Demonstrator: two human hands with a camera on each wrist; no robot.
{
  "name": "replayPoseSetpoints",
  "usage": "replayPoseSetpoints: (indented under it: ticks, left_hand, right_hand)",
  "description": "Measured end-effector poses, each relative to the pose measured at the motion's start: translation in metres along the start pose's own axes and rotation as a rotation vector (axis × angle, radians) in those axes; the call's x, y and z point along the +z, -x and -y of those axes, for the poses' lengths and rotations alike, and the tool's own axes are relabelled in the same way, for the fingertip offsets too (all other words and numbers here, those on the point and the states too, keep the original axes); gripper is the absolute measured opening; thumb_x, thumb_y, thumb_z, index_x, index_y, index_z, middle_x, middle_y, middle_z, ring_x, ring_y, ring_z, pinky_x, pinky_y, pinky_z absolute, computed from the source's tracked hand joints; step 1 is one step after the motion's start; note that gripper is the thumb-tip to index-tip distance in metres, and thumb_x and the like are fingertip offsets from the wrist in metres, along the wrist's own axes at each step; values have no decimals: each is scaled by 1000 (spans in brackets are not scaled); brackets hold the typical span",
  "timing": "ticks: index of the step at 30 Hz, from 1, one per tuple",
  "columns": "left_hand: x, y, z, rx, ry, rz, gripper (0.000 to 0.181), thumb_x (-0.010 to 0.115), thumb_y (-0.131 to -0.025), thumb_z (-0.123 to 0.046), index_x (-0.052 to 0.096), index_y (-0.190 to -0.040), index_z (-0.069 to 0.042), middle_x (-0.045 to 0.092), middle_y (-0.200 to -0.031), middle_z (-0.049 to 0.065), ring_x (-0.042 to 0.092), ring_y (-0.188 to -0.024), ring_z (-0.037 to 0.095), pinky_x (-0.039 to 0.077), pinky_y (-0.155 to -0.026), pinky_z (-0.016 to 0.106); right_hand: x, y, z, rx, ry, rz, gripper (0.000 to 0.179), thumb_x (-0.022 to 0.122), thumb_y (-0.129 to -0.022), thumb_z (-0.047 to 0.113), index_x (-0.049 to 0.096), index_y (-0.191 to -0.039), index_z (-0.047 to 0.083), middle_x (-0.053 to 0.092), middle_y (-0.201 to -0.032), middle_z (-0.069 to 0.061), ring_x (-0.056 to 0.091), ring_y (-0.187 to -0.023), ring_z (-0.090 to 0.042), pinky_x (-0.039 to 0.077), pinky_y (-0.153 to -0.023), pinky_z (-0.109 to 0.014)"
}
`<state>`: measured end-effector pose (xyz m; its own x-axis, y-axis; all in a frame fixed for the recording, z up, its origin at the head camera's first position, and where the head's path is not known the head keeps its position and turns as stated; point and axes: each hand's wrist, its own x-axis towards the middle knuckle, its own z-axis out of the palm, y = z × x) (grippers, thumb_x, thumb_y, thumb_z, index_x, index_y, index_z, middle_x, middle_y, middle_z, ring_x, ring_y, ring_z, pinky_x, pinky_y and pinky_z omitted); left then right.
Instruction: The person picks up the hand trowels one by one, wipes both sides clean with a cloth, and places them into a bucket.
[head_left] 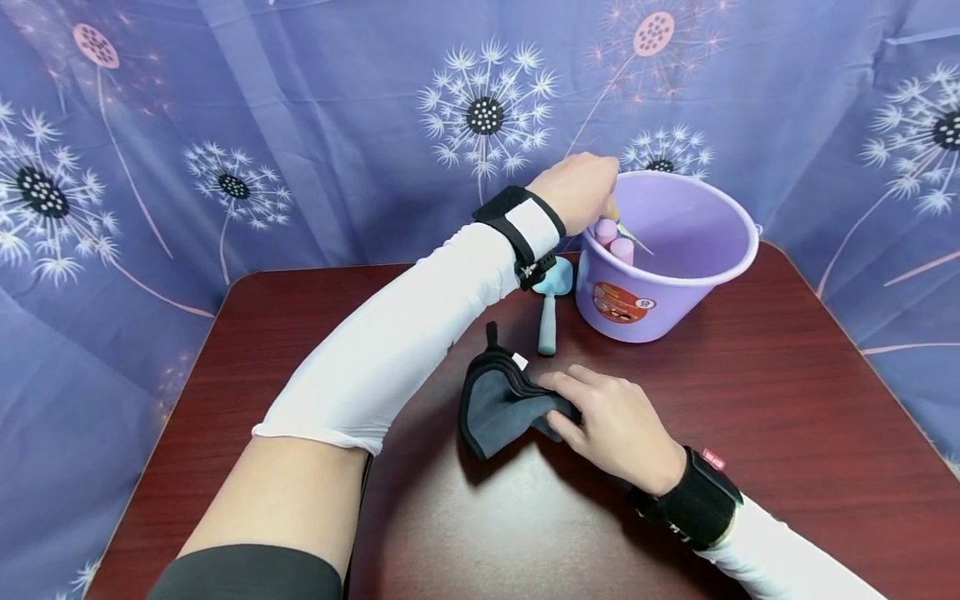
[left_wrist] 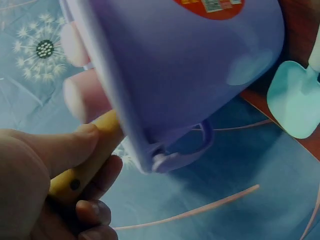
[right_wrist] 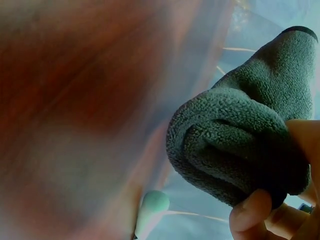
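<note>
At the bucket's near left rim, my left hand point(head_left: 581, 193) grips a yellowish wooden handle point(left_wrist: 106, 132) with a dark rivet. From it a thin, pointed blade point(head_left: 635, 238) reaches down inside the purple bucket point(head_left: 637, 317). Beside the blade, two pink rounded ends point(head_left: 622, 249) stick up at the rim. Lower on the table, my right hand point(head_left: 618, 421) pinches a folded grey fleecy cloth point(head_left: 498, 408) between thumb and fingers. The cloth has black edging, a loop and a small white tag; its folds show in the right wrist view.
A light blue hand trowel point(head_left: 548, 325) lies between cloth and bucket, blade toward the back. The dark red table point(head_left: 300, 333) ends at a hanging blue dandelion-print curtain point(head_left: 337, 125). A handle loop point(left_wrist: 200, 150) juts from the bucket's side.
</note>
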<state>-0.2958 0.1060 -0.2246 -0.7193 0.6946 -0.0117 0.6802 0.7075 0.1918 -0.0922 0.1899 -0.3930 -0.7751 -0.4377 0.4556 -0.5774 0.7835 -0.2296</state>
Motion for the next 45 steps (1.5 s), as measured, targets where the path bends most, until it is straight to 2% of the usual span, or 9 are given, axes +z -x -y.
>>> replayPoseSetpoints:
  ticks: [7,11,15,20,24,27,31,37,45]
  left_hand:
    - [11,-3,3,-11,-4,-22,21,45,-103,-15,59,-119,-15,61,-110,-5,54,-98,10,42,-80,24]
    - [13,-2,6,10,1,-23,18,47,-103,-17,61,-113,-14,59,-107,-4,53,-94,10,41,-78,23]
    - [14,1,8,51,-8,-32,13,55,-100,-15,66,-107,-14,61,-106,-4,53,-94,10,41,-80,23]
    - [15,1,10,83,2,-43,15,58,-98,-12,71,-106,-16,63,-108,-6,54,-98,8,41,-84,23]
    - [15,0,10,76,19,-43,27,51,-99,-9,70,-116,-16,62,-118,-5,53,-104,7,40,-89,21]
    - [12,2,11,66,46,-39,28,53,-101,-13,64,-126,-15,61,-119,-3,53,-104,8,41,-89,20]
    - [4,9,15,65,78,-59,33,58,-101,-22,57,-132,-14,59,-112,-3,53,-100,9,41,-86,20]
    - [-8,26,33,54,146,-131,34,58,-101,-25,55,-132,-11,61,-107,-2,56,-96,9,41,-84,21]
    - [-9,51,61,-54,216,-195,35,56,-102,-31,56,-131,-13,61,-112,-2,55,-102,11,40,-88,22]
  right_hand:
    - [1,0,2,-5,-4,14,28,65,-87,29,68,-114,25,58,-94,14,58,-69,-6,47,-54,-33]
    - [2,0,2,-8,-4,13,28,64,-87,29,69,-114,24,59,-94,14,59,-70,-6,47,-55,-34]
    - [2,1,2,-8,0,14,27,64,-87,29,68,-114,26,59,-94,15,59,-70,-7,47,-53,-34]
    - [2,0,2,-8,3,14,27,65,-87,30,68,-113,25,58,-94,15,59,-68,-8,47,-53,-35]
    - [1,0,2,-5,-2,17,28,65,-87,29,68,-114,25,59,-95,15,59,-70,-8,47,-55,-34]
    - [-1,1,1,-3,2,15,29,65,-87,29,68,-115,25,59,-95,14,59,-71,-7,47,-55,-34]
    - [-4,2,-1,2,6,12,32,66,-87,29,67,-118,25,57,-94,15,54,-67,-5,45,-54,-32]
    - [-11,1,-5,9,0,-23,35,66,-86,27,68,-121,24,59,-96,15,53,-66,-5,45,-54,-33]
    - [-22,-3,-8,28,4,-85,29,64,-87,27,69,-116,25,59,-93,16,51,-65,-4,43,-52,-32]
